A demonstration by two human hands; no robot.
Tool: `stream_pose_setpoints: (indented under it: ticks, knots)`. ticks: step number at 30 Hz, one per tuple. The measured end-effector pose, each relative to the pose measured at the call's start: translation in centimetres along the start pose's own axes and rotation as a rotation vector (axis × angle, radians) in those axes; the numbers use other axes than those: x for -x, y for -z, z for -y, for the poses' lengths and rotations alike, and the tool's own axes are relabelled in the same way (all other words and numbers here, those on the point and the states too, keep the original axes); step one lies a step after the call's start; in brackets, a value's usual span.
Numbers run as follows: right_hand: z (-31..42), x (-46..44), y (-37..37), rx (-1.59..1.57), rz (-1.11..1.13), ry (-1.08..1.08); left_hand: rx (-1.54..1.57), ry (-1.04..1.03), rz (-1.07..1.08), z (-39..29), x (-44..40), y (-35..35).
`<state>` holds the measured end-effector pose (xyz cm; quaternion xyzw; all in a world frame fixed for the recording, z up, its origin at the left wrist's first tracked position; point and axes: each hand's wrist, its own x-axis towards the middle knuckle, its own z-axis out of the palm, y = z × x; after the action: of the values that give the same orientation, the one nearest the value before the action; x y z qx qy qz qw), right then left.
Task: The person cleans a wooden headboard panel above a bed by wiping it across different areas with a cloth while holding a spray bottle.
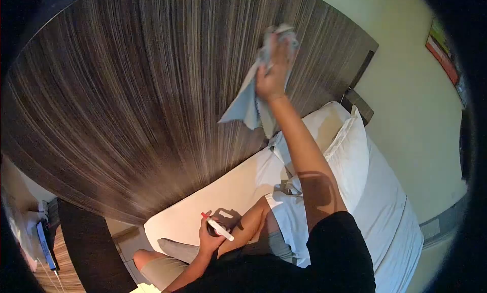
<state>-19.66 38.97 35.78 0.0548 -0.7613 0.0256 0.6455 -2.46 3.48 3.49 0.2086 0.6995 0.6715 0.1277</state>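
Note:
My right hand [274, 75] presses a light grey-blue cloth [245, 104] against the dark, wood-striped headboard [157, 90], high on its right half. The fingers are a little blurred, and a loose corner of the cloth hangs down to the left. Low in the view, my left hand [205, 240] is wrapped around a spray bottle [221, 230] with a white spray head and a red nozzle tip. Its dark body is mostly hidden by the hand. The bottle is held above the mattress, close to my bent leg [248, 219].
I kneel or sit on a bed with a white sheet [203, 204]. White pillows [350, 146] lie to the right. A bedside table [83, 242] with a blue object [45, 245] stands at lower left. A pale wall [406, 115] with a framed picture [446, 55] is on the right.

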Motion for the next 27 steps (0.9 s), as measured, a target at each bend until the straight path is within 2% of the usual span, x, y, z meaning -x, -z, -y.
stream_pose_setpoints:
  ticks: [1,3,5,6,8,10,12,13,16,18,21,22,23,25,27]
  knots:
    - [-1.3,-1.1,-0.3,-0.001,-0.002,0.000,-0.001,-0.001,-0.001,-0.1,0.1,0.1]
    - [-3.4,-3.6,-1.1,-0.058,-0.208,-0.312,0.023,-0.035,0.024,-0.4,0.2,0.1]
    - [-2.0,-7.4,-1.1,-0.046,-0.203,-0.379,0.083,-0.038,0.043,0.4,0.2,0.2]
    - [-1.3,-8.9,-1.7,-0.035,-0.199,-0.446,0.003,-0.134,0.070,0.3,0.1,0.4]
    - [-0.5,-9.9,-4.6,0.052,-0.278,-0.240,-0.045,-0.307,0.083,-2.2,-0.6,0.2]
    - [5.4,-10.1,-4.0,0.106,-0.221,0.022,-0.066,-0.303,0.097,-1.3,-0.6,-0.1]
    - [10.2,-9.2,-1.5,0.068,-0.002,0.142,-0.104,-0.252,0.106,-1.0,-0.5,-0.4]
    - [10.5,-8.2,-1.1,0.068,-0.003,0.140,-0.107,-0.252,0.106,-1.2,-0.6,-0.5]
    - [7.7,-4.7,-0.5,0.013,0.181,0.309,-0.283,-0.372,0.007,-2.8,-1.0,-0.5]
    - [3.8,-2.3,0.0,0.023,0.157,0.262,-0.247,-0.356,-0.010,-2.8,-1.1,-0.2]
    - [-1.8,-0.4,0.0,-0.040,-0.031,-0.087,-0.161,-0.349,-0.034,-2.5,-0.6,0.5]
    - [-2.9,-0.8,-0.1,-0.081,-0.106,-0.232,-0.158,-0.285,-0.054,-1.9,-0.3,0.8]
    - [-4.3,-1.8,-0.5,-0.079,-0.107,-0.231,-0.154,-0.221,-0.073,-1.2,-0.1,0.9]
    - [-5.8,-4.4,-1.0,-0.065,-0.217,-0.365,-0.074,-0.192,-0.079,-0.7,0.2,1.0]
    - [-4.3,-6.7,-1.9,-0.015,-0.228,-0.378,-0.088,-0.128,0.014,-0.3,0.7,1.6]
